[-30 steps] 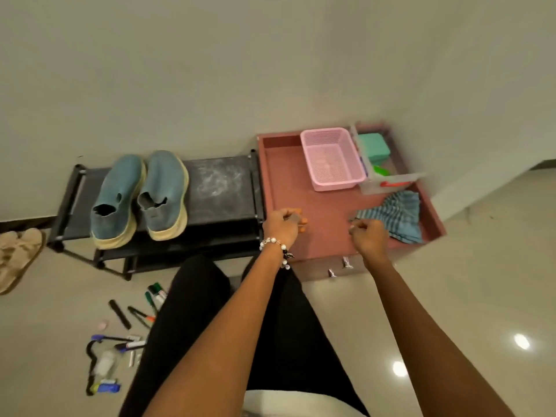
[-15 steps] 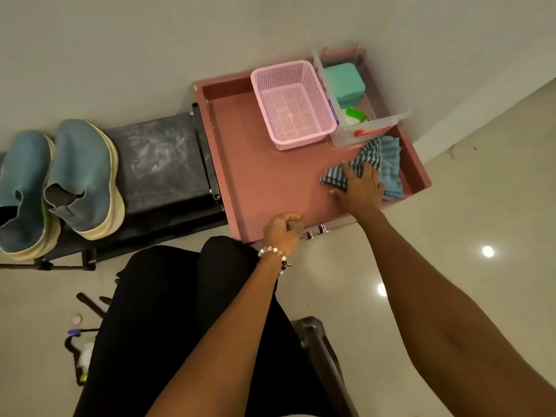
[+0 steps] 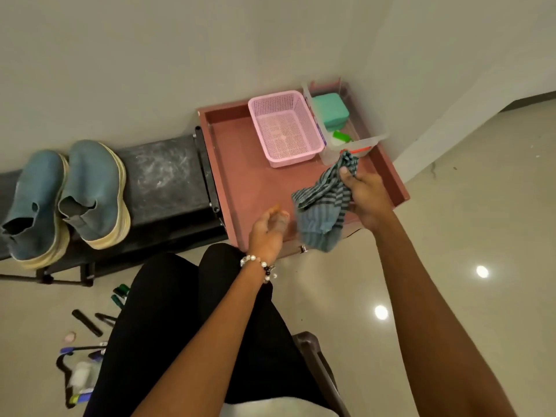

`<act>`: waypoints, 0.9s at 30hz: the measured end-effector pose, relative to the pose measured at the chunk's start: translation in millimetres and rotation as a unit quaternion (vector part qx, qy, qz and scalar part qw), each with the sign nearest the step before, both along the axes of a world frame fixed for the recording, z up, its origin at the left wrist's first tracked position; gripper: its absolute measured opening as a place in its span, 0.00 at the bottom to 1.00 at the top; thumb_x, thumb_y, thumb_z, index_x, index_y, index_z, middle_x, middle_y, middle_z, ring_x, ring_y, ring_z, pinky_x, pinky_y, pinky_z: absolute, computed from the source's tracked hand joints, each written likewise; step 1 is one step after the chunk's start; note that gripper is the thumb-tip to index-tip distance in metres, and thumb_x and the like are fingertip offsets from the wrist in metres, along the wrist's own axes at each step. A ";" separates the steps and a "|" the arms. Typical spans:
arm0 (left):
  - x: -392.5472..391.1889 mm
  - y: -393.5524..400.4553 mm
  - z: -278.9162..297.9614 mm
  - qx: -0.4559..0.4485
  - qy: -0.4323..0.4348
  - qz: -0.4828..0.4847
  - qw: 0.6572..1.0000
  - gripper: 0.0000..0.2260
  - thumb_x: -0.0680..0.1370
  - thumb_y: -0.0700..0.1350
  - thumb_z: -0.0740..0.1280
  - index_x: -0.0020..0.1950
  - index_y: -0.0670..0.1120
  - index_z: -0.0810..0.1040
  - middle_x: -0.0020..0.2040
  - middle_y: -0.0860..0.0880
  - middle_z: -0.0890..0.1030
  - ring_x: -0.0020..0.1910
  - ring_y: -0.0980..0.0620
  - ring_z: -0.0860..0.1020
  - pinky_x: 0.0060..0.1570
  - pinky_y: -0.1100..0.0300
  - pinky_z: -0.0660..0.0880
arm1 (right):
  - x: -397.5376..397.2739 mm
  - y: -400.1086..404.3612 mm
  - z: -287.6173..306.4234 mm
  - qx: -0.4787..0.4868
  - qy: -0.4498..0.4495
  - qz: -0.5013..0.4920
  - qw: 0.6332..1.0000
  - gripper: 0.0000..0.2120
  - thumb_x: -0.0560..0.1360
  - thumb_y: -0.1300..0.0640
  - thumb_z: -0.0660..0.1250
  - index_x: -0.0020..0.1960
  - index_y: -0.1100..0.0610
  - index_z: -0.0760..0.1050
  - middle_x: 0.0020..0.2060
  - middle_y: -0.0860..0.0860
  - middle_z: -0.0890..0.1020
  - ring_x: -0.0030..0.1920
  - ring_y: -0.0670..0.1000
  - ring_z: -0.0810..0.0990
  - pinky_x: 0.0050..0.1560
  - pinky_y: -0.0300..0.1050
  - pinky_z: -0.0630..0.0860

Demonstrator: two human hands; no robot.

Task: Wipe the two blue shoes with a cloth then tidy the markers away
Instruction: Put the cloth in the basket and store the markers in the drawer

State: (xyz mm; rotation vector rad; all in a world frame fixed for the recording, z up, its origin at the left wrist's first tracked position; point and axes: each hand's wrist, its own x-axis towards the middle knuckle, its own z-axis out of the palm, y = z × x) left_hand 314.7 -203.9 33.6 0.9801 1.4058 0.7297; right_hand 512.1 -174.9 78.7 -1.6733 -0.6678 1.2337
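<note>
Since half a second ago the cloth (image 3: 323, 203) leaves the floor of the red drawer (image 3: 240, 164); it now hangs bunched from the right hand (image 3: 365, 195), lifted above the drawer's front right part. Right-hand fingers and thumb are curled round the upper fold, with most of the fabric drooping below and to the left. Left hand (image 3: 267, 233) hovers over the drawer's front edge, close beside the hanging cloth but not touching it; fingers loosely curled, nothing held as far as the view shows, though motion blur hides the fingertips.

Progress: cloth fetched, no wiping begun. Both blue shoes (image 3: 64, 197) sit side by side on the dark shoe rack (image 3: 162, 179), well apart from the cloth, to the left of the drawer. Neither is touched.

Markers (image 3: 99, 319) lie scattered on the floor by the person's left leg, partly hidden behind it, along with a few small items too blurred to name. None is put away. Pink basket (image 3: 284, 127) stands in the drawer and looks bare inside; a clear tub (image 3: 352, 139) next to it holds a green box and small bits.

Judgement: task is at its first step. Left to do: carry the cloth to the shoes, wipe each, then gather the markers.
</note>
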 end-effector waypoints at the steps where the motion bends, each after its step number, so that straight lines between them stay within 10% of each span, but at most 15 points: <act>1: -5.9 0.2 13.5 0.017 -0.019 -0.013 1.000 0.24 0.78 0.53 0.64 0.73 0.46 0.67 0.68 0.51 0.72 0.65 0.57 0.70 0.67 0.58 0.67 | -7.7 -5.2 10.5 0.005 0.057 -0.001 0.998 0.18 0.76 0.52 0.67 0.52 0.68 0.78 0.47 0.61 0.84 0.48 0.60 0.83 0.49 0.57 0.80; 5: -32.1 3.8 69.4 0.057 -0.081 -0.170 0.981 0.47 0.64 0.66 0.69 0.76 0.47 0.58 0.65 0.54 0.71 0.60 0.61 0.73 0.55 0.68 0.73 | -48.2 -19.7 50.4 0.010 0.228 0.014 0.974 0.22 0.75 0.50 0.66 0.59 0.68 0.75 0.53 0.63 0.81 0.54 0.61 0.81 0.53 0.58 0.78; 9: -51.5 -2.0 103.0 0.059 -0.080 -0.243 0.965 0.20 0.71 0.39 0.73 0.61 0.38 0.74 0.51 0.50 0.81 0.44 0.63 0.81 0.43 0.69 0.76 | -82.3 -25.1 82.2 -0.014 0.298 0.048 0.953 0.29 0.72 0.47 0.67 0.66 0.65 0.70 0.58 0.64 0.78 0.57 0.63 0.79 0.56 0.62 0.76; 17: -120.1 -16.9 120.1 0.045 -0.020 -0.090 0.995 0.12 0.71 0.48 0.75 0.42 0.40 0.82 0.41 0.44 0.84 0.37 0.53 0.83 0.40 0.61 0.80 | -94.1 -53.6 116.1 -0.032 0.198 0.236 0.951 0.24 0.65 0.73 0.70 0.61 0.70 0.72 0.57 0.66 0.78 0.57 0.63 0.79 0.56 0.59 0.77; 23: -150.6 -19.9 153.7 -0.039 -0.320 0.037 0.946 0.20 0.73 0.54 0.69 0.55 0.40 0.80 0.54 0.41 0.83 0.53 0.44 0.81 0.50 0.51 0.80 | -115.3 -61.2 128.6 -0.003 0.235 0.189 0.954 0.15 0.65 0.70 0.70 0.52 0.71 0.77 0.49 0.65 0.82 0.47 0.60 0.83 0.48 0.53 0.81; 27: -162.7 -27.9 153.7 -0.010 -0.264 -0.035 0.964 0.13 0.72 0.41 0.72 0.55 0.43 0.79 0.53 0.43 0.84 0.50 0.47 0.83 0.46 0.52 0.81 | -128.5 -57.4 127.2 0.057 0.270 0.170 0.946 0.15 0.72 0.66 0.67 0.59 0.67 0.74 0.54 0.64 0.80 0.52 0.60 0.81 0.49 0.54 0.80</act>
